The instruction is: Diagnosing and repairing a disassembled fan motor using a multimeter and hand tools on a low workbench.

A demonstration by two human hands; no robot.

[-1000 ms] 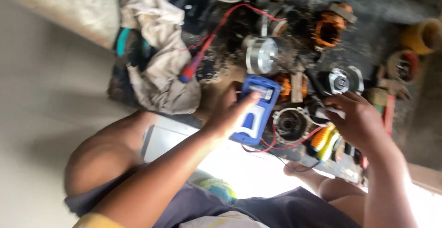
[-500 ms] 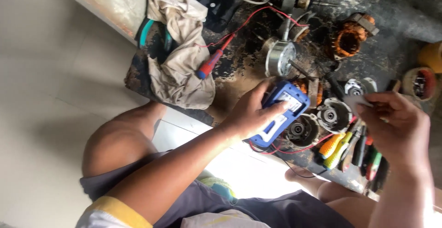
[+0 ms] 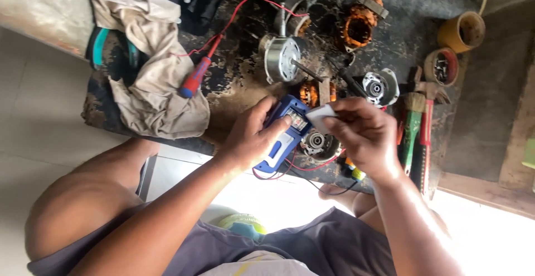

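Note:
My left hand (image 3: 251, 137) grips a blue handheld meter (image 3: 282, 137), thumb resting near its small screen. My right hand (image 3: 362, 134) pinches a small white flat piece (image 3: 320, 117) right beside the meter's top end. Red and black leads run from the meter; a red-and-blue probe (image 3: 196, 78) lies on the dark work mat (image 3: 234, 86). Under my hands sit a round metal motor part (image 3: 317, 142) and a copper-wound stator (image 3: 311, 91).
A grey motor with shaft (image 3: 281, 59), an orange-wound stator (image 3: 356, 31), a round end cap (image 3: 379, 86), a beige rag (image 3: 147, 86), teal-handled pliers (image 3: 97, 45), a green-handled brush (image 3: 411, 131), a red-handled tool (image 3: 426, 137), a yellow cup (image 3: 461, 31) and a tape roll (image 3: 440, 67) surround me.
My right hand has come in from the right to the meter's top end, holding the white piece against it. My left hand keeps its grip on the meter.

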